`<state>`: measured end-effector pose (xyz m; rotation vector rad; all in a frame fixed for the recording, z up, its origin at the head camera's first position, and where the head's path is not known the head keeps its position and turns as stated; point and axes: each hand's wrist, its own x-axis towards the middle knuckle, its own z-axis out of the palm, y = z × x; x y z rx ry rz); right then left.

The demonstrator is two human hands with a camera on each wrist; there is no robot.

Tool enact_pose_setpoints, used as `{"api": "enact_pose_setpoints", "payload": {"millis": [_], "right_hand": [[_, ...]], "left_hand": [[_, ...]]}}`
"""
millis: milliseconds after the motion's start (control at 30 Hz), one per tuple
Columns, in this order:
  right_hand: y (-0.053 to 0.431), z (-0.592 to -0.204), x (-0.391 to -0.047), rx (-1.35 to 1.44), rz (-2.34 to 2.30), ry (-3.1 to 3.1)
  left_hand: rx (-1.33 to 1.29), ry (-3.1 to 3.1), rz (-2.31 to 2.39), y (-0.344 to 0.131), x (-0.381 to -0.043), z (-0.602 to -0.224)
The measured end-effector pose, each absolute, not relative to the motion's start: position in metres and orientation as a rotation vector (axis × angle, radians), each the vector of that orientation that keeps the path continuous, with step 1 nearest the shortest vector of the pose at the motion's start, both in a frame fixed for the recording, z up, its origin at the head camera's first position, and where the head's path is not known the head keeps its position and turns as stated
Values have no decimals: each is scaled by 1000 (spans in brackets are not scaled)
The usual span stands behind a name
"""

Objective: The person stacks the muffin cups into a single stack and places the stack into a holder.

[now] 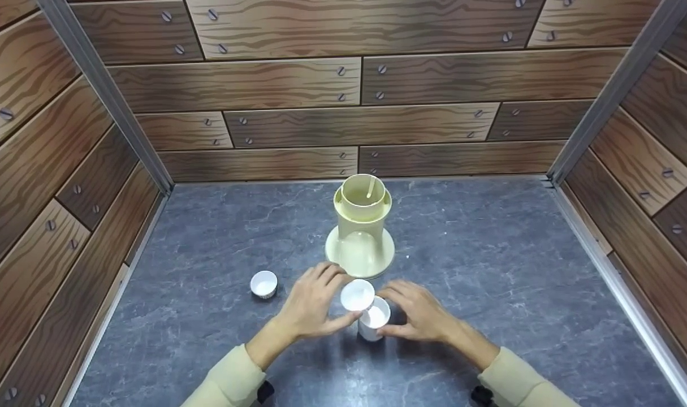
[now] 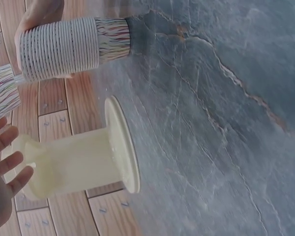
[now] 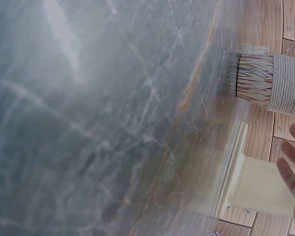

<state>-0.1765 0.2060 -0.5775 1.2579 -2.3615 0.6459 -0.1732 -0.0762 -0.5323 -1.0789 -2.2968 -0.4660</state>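
Note:
My left hand (image 1: 318, 302) holds a single paper cup (image 1: 357, 295) between thumb and fingers. The same cup (image 2: 4, 91) has a coloured line pattern on its side in the left wrist view. Just right of it, my right hand (image 1: 419, 314) grips the upper part of a stack of paper cups (image 1: 375, 316). Many nested rims of the stack (image 2: 64, 49) show in the left wrist view. A cream-coloured stand (image 1: 360, 249) with a round base and an open tube on top stands beyond both hands.
Another white paper cup (image 1: 264, 284) stands upright on the dark marbled table (image 1: 219, 237), left of my left hand. Wood-patterned walls (image 1: 298, 85) enclose the back and sides. A metal rail (image 1: 620, 294) runs along the right edge.

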Motion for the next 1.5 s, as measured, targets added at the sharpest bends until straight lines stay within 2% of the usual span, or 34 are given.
{"api": "enact_pose_setpoints", "payload": {"millis": [1500], "right_hand": [[208, -581, -176, 1243, 621, -2381]], "left_hand": [[-1150, -2343, -329, -53, -167, -545]]}}
